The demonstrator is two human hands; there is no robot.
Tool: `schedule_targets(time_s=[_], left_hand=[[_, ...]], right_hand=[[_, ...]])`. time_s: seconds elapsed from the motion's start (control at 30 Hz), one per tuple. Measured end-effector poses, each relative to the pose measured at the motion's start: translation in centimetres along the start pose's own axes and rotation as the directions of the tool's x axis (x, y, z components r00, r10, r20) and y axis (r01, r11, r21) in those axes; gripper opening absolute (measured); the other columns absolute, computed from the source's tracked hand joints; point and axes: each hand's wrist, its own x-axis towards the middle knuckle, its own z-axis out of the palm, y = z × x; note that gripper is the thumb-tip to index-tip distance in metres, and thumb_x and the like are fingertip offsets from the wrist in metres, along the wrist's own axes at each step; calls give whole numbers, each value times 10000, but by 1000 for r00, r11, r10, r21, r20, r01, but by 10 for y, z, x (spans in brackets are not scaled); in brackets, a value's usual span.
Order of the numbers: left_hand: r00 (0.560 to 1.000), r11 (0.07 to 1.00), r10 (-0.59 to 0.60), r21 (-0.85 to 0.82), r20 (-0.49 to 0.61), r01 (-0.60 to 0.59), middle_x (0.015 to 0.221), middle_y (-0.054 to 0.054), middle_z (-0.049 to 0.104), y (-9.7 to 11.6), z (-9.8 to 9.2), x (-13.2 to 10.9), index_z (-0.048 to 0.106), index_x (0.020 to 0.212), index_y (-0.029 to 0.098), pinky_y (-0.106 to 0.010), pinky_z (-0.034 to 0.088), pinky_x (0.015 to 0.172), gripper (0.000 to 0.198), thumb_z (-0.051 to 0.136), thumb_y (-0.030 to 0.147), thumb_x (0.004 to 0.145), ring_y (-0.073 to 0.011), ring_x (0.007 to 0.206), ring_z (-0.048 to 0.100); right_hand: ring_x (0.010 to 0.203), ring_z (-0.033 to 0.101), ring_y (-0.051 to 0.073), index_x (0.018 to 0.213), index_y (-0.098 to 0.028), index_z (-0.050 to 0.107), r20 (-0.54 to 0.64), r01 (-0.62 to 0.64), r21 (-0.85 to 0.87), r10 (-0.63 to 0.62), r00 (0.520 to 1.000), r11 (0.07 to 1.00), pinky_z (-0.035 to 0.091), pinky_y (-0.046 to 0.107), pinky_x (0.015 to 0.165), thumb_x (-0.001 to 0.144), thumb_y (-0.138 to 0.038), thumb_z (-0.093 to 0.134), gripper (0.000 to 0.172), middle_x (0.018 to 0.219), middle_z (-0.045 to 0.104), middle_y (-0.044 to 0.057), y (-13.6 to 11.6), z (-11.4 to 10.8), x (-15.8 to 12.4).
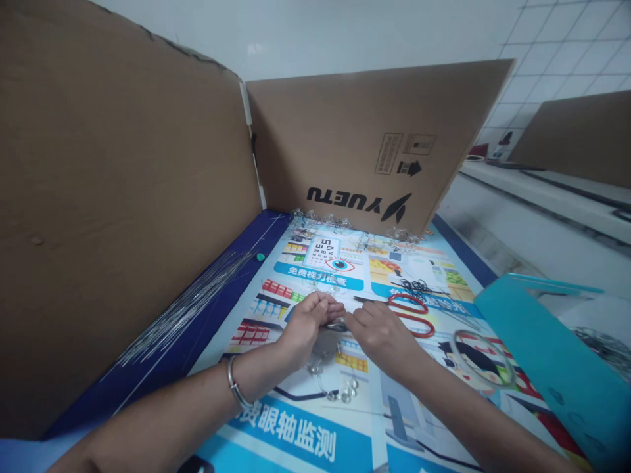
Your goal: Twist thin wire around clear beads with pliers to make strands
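Note:
My left hand (309, 323) is closed, its thumb over the fingers, at the middle of the table. Close to its right, my right hand (377, 332) is closed in a pinch, knuckles up. Between them a small shiny piece shows, partly hidden by the fingers. A thin wire strung with clear beads (346, 392) hangs or lies just below; both hands seem to hold its upper part. Scissors (408, 314) with red handles lie just beyond my right hand, blades pointing left. Behind the scissors is a small tangle of dark wire (418, 288).
Cut wires (185, 305) lie in a bundle at left, near a green bit (260, 257). Cardboard panels (315, 138) stand left and behind. Beaded pieces (404, 234) line the back edge. A tape roll (483, 360) and a teal box (547, 368) holding metal pieces sit right.

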Motion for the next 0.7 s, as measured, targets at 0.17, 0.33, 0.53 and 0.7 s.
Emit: schedule_targets(time_s=[0.17,0.33,0.53,0.7], left_hand=[[999,999,43,-14,0,-43,864,-90,665,0,1,-2,556,824,145,-351,420,865,234,621,362,764,-203,868,624],[996,995,84,47,31,-85,897,-98,664,2,2,-4,554,844,143,-354,431,855,214,577,351,799,-204,861,627],[992,988,104,109,74,-112,901,-87,658,0,2,-6,561,859,147,-347,443,858,202,564,343,811,-199,881,621],[990,975,115,180,84,-128,886,-85,653,0,2,-10,566,847,149,-348,451,856,220,563,365,807,-206,892,614]], right_hand=[[621,498,151,693,-173,593,105,-159,116,147,984,980,317,281,608,773,-51,510,168,632,590,20,-2,5,-1],[625,550,152,674,-185,603,196,-267,153,236,952,952,330,257,575,727,-78,551,131,639,618,11,-4,4,0],[656,587,148,701,-202,625,290,-350,204,285,913,914,345,232,565,718,-84,549,141,679,648,2,-6,-2,2],[682,600,139,740,-216,652,343,-381,248,287,895,891,367,215,581,738,-86,527,181,702,661,-2,-8,-4,0]])
